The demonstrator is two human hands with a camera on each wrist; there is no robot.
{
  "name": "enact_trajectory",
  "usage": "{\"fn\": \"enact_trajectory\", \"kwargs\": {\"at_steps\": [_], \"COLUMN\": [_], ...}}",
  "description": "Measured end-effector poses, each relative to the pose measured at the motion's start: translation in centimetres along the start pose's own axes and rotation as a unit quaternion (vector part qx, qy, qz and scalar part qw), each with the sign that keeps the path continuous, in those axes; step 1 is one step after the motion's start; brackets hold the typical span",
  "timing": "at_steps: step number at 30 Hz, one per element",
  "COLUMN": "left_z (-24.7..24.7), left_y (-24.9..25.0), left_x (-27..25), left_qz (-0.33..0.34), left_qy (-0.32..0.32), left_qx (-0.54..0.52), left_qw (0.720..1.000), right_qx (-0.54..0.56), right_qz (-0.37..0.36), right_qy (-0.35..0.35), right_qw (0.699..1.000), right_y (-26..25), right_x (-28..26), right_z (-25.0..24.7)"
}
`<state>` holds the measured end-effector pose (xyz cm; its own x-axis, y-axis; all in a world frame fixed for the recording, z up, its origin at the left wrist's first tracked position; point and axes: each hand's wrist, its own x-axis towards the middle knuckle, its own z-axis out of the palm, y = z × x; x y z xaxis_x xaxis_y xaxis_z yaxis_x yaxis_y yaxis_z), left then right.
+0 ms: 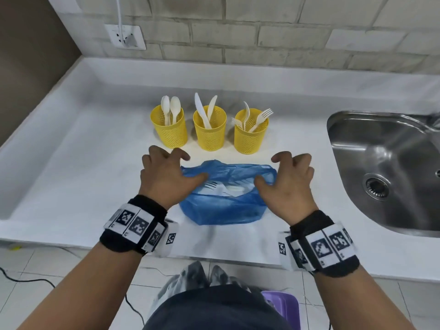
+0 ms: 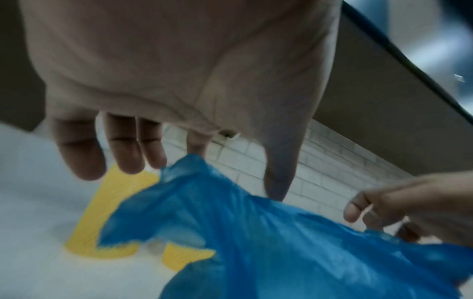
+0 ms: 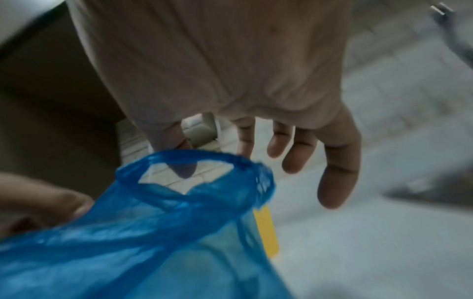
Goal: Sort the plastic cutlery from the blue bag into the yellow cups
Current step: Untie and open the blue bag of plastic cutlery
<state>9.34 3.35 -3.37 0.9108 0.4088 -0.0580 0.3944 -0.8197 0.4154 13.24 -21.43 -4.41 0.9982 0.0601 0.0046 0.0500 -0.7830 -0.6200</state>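
A blue bag [image 1: 221, 208] lies on the white counter [image 1: 83, 167] just in front of three yellow cups. My left hand [image 1: 190, 166] pinches the left side of its rim, and my right hand [image 1: 267, 170] pinches the right side with the thumb through a handle loop [image 3: 189, 157]. Between them the mouth is spread, showing white cutlery [image 1: 228, 188] inside, a fork among it. The left cup [image 1: 170, 132] holds spoons, the middle cup [image 1: 209, 132] knives, the right cup [image 1: 251, 136] forks. The wrist views show the bag [image 2: 256, 242] [image 3: 128, 242] blurred.
A steel sink [image 1: 385, 172] is set into the counter at the right. A wall socket [image 1: 126, 36] with a plugged-in cable sits on the brick wall behind. The counter has a raised back rim. A purple object [image 1: 283, 303] stands on the floor below.
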Motion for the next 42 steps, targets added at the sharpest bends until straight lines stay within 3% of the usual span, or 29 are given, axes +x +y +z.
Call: {"fn": "enact_trajectory", "kwargs": {"at_steps": [3, 6, 9, 11, 12, 14, 16, 18, 19, 21, 24, 26, 27, 30, 32, 34, 35, 37, 39, 40, 41, 42], "left_z": [0.2, 0.6, 0.9, 1.2, 1.3, 2.0, 2.7, 2.6, 2.5, 2.2, 1.7, 1.8, 1.8, 1.3, 1.6, 1.5, 1.5, 1.5, 1.6, 1.7, 2.0, 2.2], "left_y": [0.1, -0.3, -0.5, -0.8, -1.1, -2.0, -3.0, -3.1, -3.1, -3.0, -2.1, -2.5, -2.8, -3.6, -4.1, -4.2, -4.3, -4.4, -4.1, -4.0, -3.9, -3.9], "left_x": [0.5, 1.0, 0.7, 0.7, 0.7, 1.0, 1.3, 1.6, 1.8, 2.1, 1.6, 1.6, 1.5, 1.8, 2.0, 1.9, 1.9, 1.9, 1.6, 1.4, 1.4, 1.3], "left_qz": [0.001, 0.013, 0.007, -0.056, -0.106, -0.189, -0.257, -0.310, -0.316, -0.322, -0.330, -0.317, -0.306, -0.265, -0.242, -0.223, -0.224, -0.241, -0.262, -0.275, -0.285, -0.288], "left_qy": [-0.047, -0.068, -0.053, -0.070, -0.092, -0.170, -0.244, -0.296, -0.318, -0.327, -0.332, -0.345, -0.344, -0.335, -0.310, -0.279, -0.272, -0.263, -0.259, -0.253, -0.247, -0.240], "left_qx": [0.062, -0.021, -0.155, -0.320, -0.414, -0.565, -0.666, -0.697, -0.698, -0.688, -0.638, -0.627, -0.626, -0.580, -0.552, -0.520, -0.513, -0.524, -0.541, -0.544, -0.541, -0.534], "left_qw": [0.997, 0.997, 0.987, 0.943, 0.899, 0.785, 0.656, 0.575, 0.558, 0.562, 0.611, 0.622, 0.629, 0.694, 0.735, 0.776, 0.783, 0.773, 0.756, 0.751, 0.752, 0.758], "right_qx": [-0.083, -0.083, 0.046, 0.225, 0.352, 0.557, 0.679, 0.727, 0.745, 0.751, 0.709, 0.695, 0.668, 0.493, 0.408, 0.398, 0.414, 0.490, 0.587, 0.619, 0.639, 0.646], "right_qz": [-0.003, -0.003, -0.016, 0.057, 0.115, 0.226, 0.284, 0.302, 0.303, 0.301, 0.349, 0.346, 0.333, 0.239, 0.203, 0.211, 0.227, 0.274, 0.351, 0.371, 0.373, 0.367], "right_qy": [-0.082, -0.133, -0.056, -0.038, -0.056, -0.124, -0.166, -0.174, -0.183, -0.224, -0.183, -0.171, -0.169, -0.180, -0.189, -0.208, -0.215, -0.232, -0.245, -0.239, -0.226, -0.212], "right_qw": [0.993, 0.988, 0.997, 0.972, 0.927, 0.789, 0.656, 0.592, 0.565, 0.543, 0.585, 0.606, 0.644, 0.817, 0.870, 0.868, 0.855, 0.794, 0.687, 0.649, 0.633, 0.635], "right_y": [-0.9, -0.7, 0.6, 1.4, 1.6, 1.9, 2.9, 3.7, 3.9, 3.5, 3.1, 3.2, 2.9, 2.3, 2.3, 2.2, 2.2, 2.2, 3.0, 3.3, 3.7, 3.8], "right_x": [0.3, 1.3, 1.7, 1.7, 1.6, 1.5, 1.8, 2.3, 2.4, 2.0, 1.3, 1.3, 1.4, 2.0, 1.9, 1.6, 1.5, 1.4, 1.4, 1.3, 1.3, 1.2], "right_z": [0.8, 1.9, 2.8, 3.1, 3.0, 2.8, 2.6, 2.8, 3.0, 3.0, 3.3, 3.5, 3.3, 3.3, 3.5, 3.6, 3.6, 3.3, 3.2, 3.1, 3.1, 2.9]}}
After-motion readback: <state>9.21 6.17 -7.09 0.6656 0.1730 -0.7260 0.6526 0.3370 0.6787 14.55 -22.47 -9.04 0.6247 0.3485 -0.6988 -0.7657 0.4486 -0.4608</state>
